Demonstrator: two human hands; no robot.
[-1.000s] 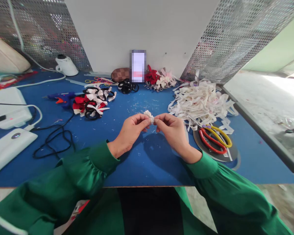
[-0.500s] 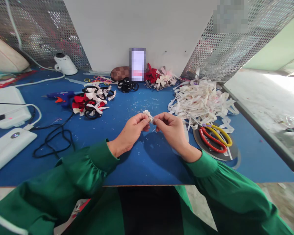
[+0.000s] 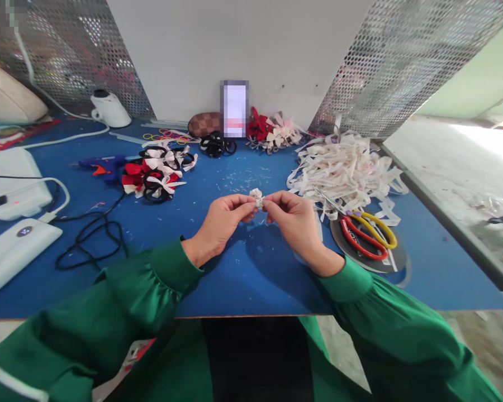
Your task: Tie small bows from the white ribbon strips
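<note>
Between my two hands, above the middle of the blue table (image 3: 235,268), is a small white ribbon piece (image 3: 257,196) with dark print on it. My left hand (image 3: 224,220) pinches its left side between thumb and fingers. My right hand (image 3: 291,220) grips the right side the same way, its fingertips close to those of the left. A tangled pile of white ribbons (image 3: 343,173) lies to the right. Scissors with red and yellow handles (image 3: 366,240) rest on a dark round disc (image 3: 396,267) beside that pile.
Red, white and black hair ties (image 3: 155,173) and a blue glue gun (image 3: 103,163) lie at the left, near a black cable (image 3: 84,240) and a white power bank (image 3: 23,245). A phone (image 3: 235,109) stands at the back beside red and white bows (image 3: 272,129).
The white ribbon piece has turned slightly between my fingertips and now stands more upright. My left hand has shifted a little; my right hand has barely moved.
</note>
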